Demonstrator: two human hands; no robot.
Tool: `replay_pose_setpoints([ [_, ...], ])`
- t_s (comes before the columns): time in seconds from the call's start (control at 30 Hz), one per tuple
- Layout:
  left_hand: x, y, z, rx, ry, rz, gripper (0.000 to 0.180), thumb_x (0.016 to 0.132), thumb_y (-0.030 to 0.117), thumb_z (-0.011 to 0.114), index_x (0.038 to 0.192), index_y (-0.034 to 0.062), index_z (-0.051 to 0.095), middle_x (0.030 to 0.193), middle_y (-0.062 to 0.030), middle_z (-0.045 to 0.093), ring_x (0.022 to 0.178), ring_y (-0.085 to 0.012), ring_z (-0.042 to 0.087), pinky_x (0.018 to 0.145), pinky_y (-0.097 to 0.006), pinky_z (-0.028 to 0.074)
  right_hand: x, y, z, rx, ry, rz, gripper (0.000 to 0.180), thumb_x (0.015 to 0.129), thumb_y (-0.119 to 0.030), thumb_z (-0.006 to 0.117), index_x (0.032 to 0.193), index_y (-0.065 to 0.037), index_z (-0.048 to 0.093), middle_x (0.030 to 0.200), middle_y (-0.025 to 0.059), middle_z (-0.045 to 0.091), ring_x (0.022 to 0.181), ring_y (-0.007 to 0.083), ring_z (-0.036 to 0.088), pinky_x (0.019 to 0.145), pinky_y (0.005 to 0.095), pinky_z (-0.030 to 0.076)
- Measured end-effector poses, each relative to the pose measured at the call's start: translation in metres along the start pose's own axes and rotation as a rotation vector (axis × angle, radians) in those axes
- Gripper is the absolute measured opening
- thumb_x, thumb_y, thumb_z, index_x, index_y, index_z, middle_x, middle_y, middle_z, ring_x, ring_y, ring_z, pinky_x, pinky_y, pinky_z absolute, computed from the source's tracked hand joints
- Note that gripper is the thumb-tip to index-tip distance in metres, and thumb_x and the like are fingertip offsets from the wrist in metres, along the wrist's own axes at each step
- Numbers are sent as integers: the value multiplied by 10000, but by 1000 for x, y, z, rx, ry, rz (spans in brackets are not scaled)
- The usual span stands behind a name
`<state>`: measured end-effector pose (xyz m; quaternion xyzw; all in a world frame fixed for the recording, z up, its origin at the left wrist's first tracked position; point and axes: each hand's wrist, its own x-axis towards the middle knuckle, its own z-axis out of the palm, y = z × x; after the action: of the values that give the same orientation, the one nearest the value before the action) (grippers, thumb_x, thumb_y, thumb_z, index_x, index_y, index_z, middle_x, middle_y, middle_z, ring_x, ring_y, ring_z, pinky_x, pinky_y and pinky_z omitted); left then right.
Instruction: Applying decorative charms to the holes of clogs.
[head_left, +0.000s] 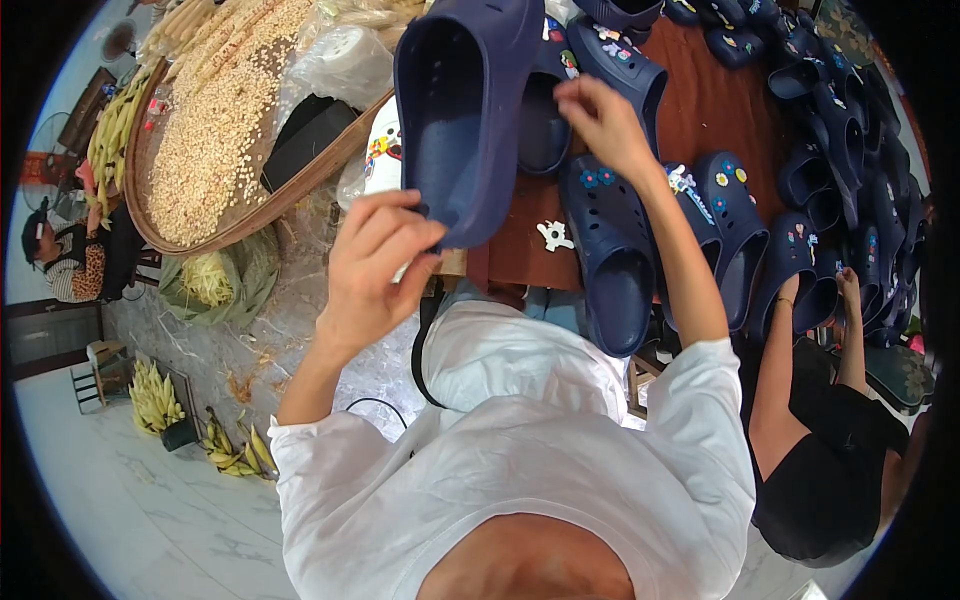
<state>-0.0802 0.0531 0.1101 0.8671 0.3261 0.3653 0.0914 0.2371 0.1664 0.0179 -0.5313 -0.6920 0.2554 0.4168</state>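
A navy clog (440, 150) is raised close to the camera, its opening toward me. My left hand (380, 255) grips it at the heel end, thumb and fingers closed on the rim. To the right of it, my right hand (605, 125) hovers over other clogs, slightly blurred, with fingers curled together. Whatever those fingers hold, if anything, is too small to make out. Beneath them lie a navy clog with colourful charms (545, 125) and another charm-decorated clog (625, 70). A loose white charm (555, 236) rests on the brown tabletop, beside a clog with blue flower charms (610, 240).
Many decorated navy clogs (840, 130) crowd the table's right side, where a co-worker in black (835, 460) handles one. On the left stands a large woven tray (205, 245) of pale kernels, holding a black box (305, 140). Another person (75, 250) sits far left.
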Motion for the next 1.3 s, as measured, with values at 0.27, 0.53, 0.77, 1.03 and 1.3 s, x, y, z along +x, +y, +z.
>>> replay_pose_setpoints([
  [0.27,-40,33,15,-107,-172,151,307,636,53,734,940,57,688,827,-40,589,816,-243,584,671,-333,500,-110,-39,13,-613,-416,-176,308,701,-224,832,956,-104,708,966,74,637,1060,287,551,940,421,401],
  [0.53,-89,49,31,-248,-254,180,285,647,61,727,929,66,691,817,-19,575,802,-216,580,638,-315,498,-117,-16,42,-984,-288,-377,199,768,-217,727,919,-88,743,1000,66,629,1049,270,507,924,383,378],
  [0.77,-145,43,43,-299,-315,118,318,629,71,741,943,75,695,840,-21,595,827,-217,592,674,-313,510,-113,-24,44,-959,-508,-248,207,712,-152,750,893,-54,729,961,78,637,1036,266,516,909,390,403],
  [1.03,-175,31,49,-295,-411,81,347,618,63,748,960,82,696,870,-25,596,851,-222,597,703,-312,525,-103,-41,31,-873,-174,-252,201,709,-181,767,834,-41,694,864,84,653,921,263,568,824,384,412],
  [1.3,-163,11,64,-137,-706,140,351,662,84,736,1002,125,656,903,-7,543,939,-205,548,727,-324,487,-98,-55,22,-290,-90,-3,175,875,-149,650,957,5,662,846,152,666,807,333,581,753,433,468],
])
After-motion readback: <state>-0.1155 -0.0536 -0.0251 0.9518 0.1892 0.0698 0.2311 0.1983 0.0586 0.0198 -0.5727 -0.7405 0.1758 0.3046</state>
